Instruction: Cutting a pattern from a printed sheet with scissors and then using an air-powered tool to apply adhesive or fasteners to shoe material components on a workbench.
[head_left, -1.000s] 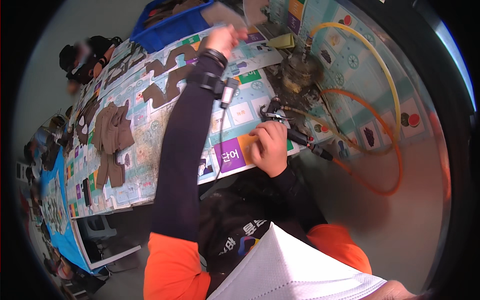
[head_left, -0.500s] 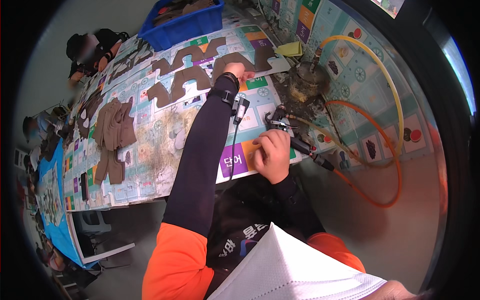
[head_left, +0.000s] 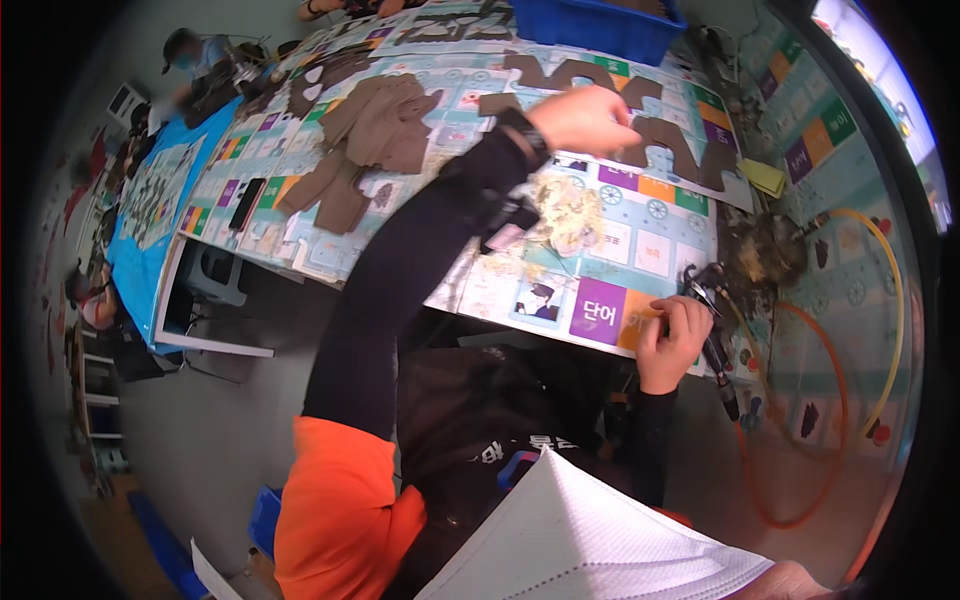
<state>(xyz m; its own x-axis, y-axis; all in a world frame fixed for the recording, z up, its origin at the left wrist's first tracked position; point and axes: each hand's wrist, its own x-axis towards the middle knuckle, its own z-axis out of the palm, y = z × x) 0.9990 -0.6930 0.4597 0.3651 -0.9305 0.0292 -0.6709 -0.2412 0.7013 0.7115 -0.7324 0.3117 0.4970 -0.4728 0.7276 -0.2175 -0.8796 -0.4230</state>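
Note:
My left hand (head_left: 583, 121) is raised over flat brown cut-out pieces (head_left: 680, 150) laid in rows on the table, its wrist wearing a dark band. Its fingers curl down together; anything between them is hidden. The piece under this hand is mostly covered, with one brown end (head_left: 498, 103) showing to its left. At the near right edge of the table, my right hand (head_left: 676, 345) rests with loosely bent fingers slightly apart, and nothing shows in it. Just beyond it lies a black spray gun (head_left: 713, 345) with a hose; whether they touch, I cannot tell.
Brown pieces (head_left: 375, 125) lie heaped at the left, with a dark phone (head_left: 247, 203) nearby. A blue crate (head_left: 600, 32) stands at the back. Yellow paper (head_left: 763, 178), a grimy pot (head_left: 765, 250) and a looping orange hose (head_left: 838, 400) are at the right. Other people sit beyond.
The view has turned left, so the table shows farther right. My left hand has lifted and shifted left across the brown pieces. My right hand stays near the spray gun.

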